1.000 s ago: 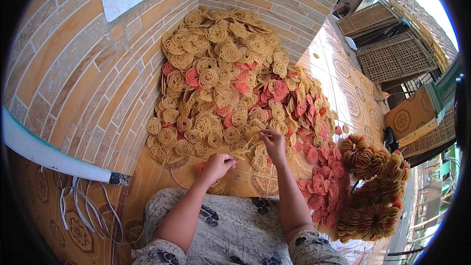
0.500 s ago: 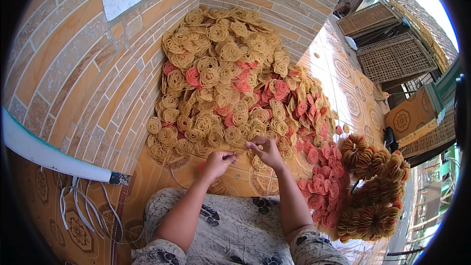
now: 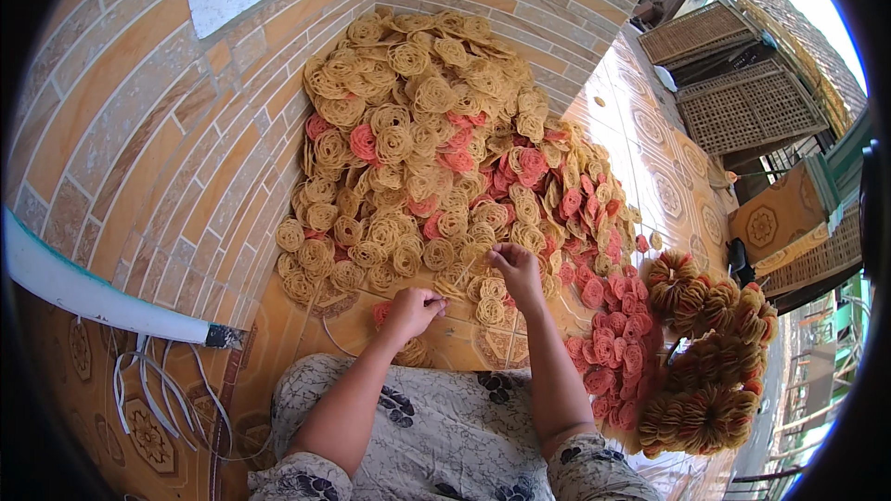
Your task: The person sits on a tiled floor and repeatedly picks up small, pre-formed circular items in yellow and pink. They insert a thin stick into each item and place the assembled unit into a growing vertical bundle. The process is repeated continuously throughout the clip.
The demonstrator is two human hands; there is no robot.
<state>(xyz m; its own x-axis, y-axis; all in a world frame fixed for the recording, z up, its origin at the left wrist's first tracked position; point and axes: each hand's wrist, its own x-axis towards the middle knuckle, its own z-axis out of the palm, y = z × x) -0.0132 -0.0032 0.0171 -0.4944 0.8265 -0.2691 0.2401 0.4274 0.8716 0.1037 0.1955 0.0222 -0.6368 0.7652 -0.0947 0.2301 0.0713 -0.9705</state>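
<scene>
My left hand (image 3: pixel 413 314) is closed in a pinch just in front of the heap, low over the tiles. Whatever its fingertips hold is too small to make out. To its right and a little farther away, my right hand (image 3: pixel 517 274) is also pinched, with its fingertips against the near edge of the heap. A thin pale line shows between the two hands, but I cannot tell what it is. The heap of yellow lacy discs (image 3: pixel 408 130) has pink discs (image 3: pixel 534 167) mixed in. A pink disc (image 3: pixel 381 314) lies beside my left hand.
Loose pink discs (image 3: pixel 608 353) spread over the floor on the right. Beyond them stand bundled strings of yellow and pink discs (image 3: pixel 710 353). A brick-patterned wall (image 3: pixel 176 121) borders the left, with white straps (image 3: pixel 167 390) below it. Woven panels (image 3: pixel 747 111) lean at the far right.
My right hand has moved slightly right and away from me, widening the gap between the hands. My left hand has shifted only a little, still pinched.
</scene>
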